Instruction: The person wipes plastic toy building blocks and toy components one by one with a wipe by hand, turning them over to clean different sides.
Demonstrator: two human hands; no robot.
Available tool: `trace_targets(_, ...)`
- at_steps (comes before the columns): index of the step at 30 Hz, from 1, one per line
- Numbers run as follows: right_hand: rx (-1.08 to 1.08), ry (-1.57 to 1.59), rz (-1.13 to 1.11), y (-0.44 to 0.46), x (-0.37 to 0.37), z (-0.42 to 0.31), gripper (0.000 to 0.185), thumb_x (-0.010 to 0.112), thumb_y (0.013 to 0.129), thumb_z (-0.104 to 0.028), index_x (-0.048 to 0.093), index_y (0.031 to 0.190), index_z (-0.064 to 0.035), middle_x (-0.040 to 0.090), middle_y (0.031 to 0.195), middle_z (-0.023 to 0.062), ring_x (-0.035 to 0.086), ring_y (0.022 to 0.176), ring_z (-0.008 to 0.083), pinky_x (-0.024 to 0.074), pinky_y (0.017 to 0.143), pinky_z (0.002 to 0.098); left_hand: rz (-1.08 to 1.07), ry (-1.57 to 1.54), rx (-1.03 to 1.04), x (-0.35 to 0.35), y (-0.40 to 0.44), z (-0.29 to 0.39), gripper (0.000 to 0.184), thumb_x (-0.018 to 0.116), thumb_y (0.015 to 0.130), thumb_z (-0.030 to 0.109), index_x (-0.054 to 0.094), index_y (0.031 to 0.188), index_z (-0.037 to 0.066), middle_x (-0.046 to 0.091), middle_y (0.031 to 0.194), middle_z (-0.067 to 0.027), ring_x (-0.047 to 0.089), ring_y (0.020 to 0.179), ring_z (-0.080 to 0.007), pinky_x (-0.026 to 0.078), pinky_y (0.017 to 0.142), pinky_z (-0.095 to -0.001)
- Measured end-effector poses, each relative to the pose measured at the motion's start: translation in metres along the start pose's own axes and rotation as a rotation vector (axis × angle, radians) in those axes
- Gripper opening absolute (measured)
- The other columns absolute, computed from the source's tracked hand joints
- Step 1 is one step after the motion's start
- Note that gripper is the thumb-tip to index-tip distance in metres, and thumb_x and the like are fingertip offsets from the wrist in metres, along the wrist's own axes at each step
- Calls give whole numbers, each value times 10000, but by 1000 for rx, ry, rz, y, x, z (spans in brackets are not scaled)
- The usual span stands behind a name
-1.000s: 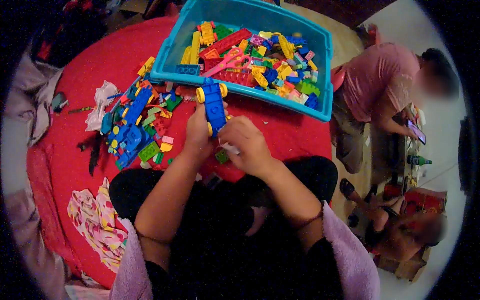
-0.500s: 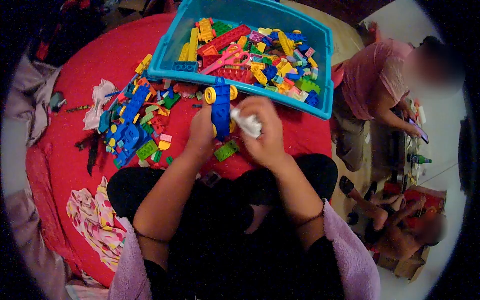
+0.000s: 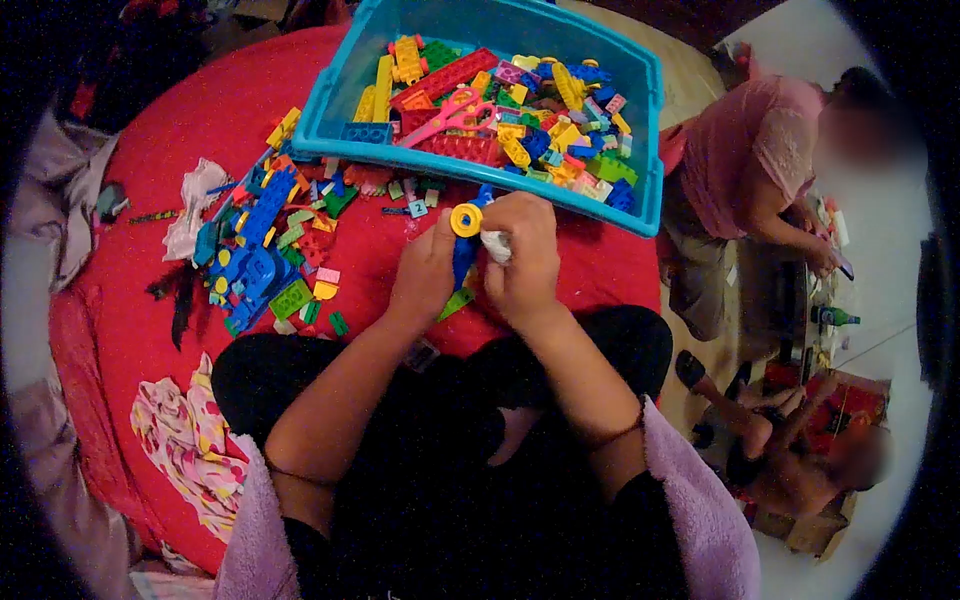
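A blue toy car base (image 3: 463, 262) with yellow wheels is held up on edge in front of me, one wheel facing the camera. My left hand (image 3: 425, 270) is closed around its left side. My right hand (image 3: 524, 255) is closed on a crumpled white wipe (image 3: 497, 246) and sits against the car's right side, fingers near the upper wheel. Partly behind the car, a light green brick (image 3: 456, 303) lies on the red cloth. The car's far side is hidden by my fingers.
A turquoise bin (image 3: 480, 178) holds many building bricks and pink scissors (image 3: 447, 116). Loose bricks (image 3: 262, 275) are piled on the red cloth (image 3: 130, 300) at left, near a patterned cloth (image 3: 190, 440). Two people (image 3: 745, 170) are at the right.
The toy car has been turned from its flat underside to edge-on. My right hand has moved up and in against it with the white wipe.
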State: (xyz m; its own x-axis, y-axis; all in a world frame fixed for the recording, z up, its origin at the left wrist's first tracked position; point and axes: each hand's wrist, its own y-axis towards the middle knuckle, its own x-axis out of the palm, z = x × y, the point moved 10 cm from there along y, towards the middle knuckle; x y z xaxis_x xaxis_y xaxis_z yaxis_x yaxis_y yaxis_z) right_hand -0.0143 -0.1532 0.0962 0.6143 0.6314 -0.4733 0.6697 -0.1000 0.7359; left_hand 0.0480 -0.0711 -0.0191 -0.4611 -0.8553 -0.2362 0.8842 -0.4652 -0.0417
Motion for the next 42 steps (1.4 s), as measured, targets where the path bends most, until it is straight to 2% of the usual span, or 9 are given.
trace_targets(4,92,-90,-47,0,2,0,262,521,627,94,502,855,-32,530,830,133,520,775,326,425,716,380,60,74,-5,-10,3,10,526,255,932,423,564,916,-3,588,737,-125,578,654,-217,441,585,-333)
trace_targets(6,427,-17,-151,-16,10,37,301,538,603,61,497,883,-43,526,839,157,499,821,366,419,740,405,107,-397,-290,-14,4,-7,520,263,928,432,572,926,13,602,766,-90,583,662,-181,462,595,-297)
trace_targets(10,255,101,97,2,-18,20,277,541,608,68,515,858,-48,551,869,137,511,831,336,421,738,404,-38,-631,-515,12,-6,-22,484,254,934,415,561,961,43,596,784,-76,582,663,-163,473,599,-270)
trace_targets(18,22,-11,-19,-12,16,-2,312,556,559,87,506,830,-60,566,857,101,521,827,319,414,764,391,-29,117,-23,-9,-2,29,400,305,916,323,518,1055,15,591,865,-148,581,787,-208,450,723,-330)
trace_targets(21,86,10,-42,-16,22,3,306,558,570,84,509,837,-57,560,860,109,524,815,322,423,751,379,-18,-207,-255,-5,1,-18,429,288,929,357,528,1055,25,586,885,-102,574,817,-184,446,723,-301)
trace_targets(29,765,283,-390,-34,45,31,309,652,697,-123,524,966,-41,594,844,167,587,782,345,471,664,389,0,-786,-254,-4,7,-11,342,392,920,340,460,1066,38,489,939,-30,499,822,-102,421,716,-250)
trace_targets(34,722,239,-312,-28,32,42,337,685,705,-213,553,961,-38,628,777,129,625,696,272,483,618,350,-84,-724,-190,-7,12,11,250,467,894,228,480,1041,27,530,940,-51,529,831,-131,439,732,-260)
trace_targets(38,1128,544,-278,-42,21,77,289,668,729,-221,585,926,-27,611,756,45,581,635,126,476,556,273,-142,-795,-191,-11,9,27,205,503,881,199,504,1007,36,526,949,-39,506,843,-102,421,723,-237)
trace_targets(42,1160,1177,248,-25,-6,110,344,537,849,-372,509,1027,-78,542,732,43,554,578,159,446,458,279,-50,-615,-204,-21,12,-2,231,538,854,214,519,1002,37,549,975,-69,544,842,-178,449,699,-298)
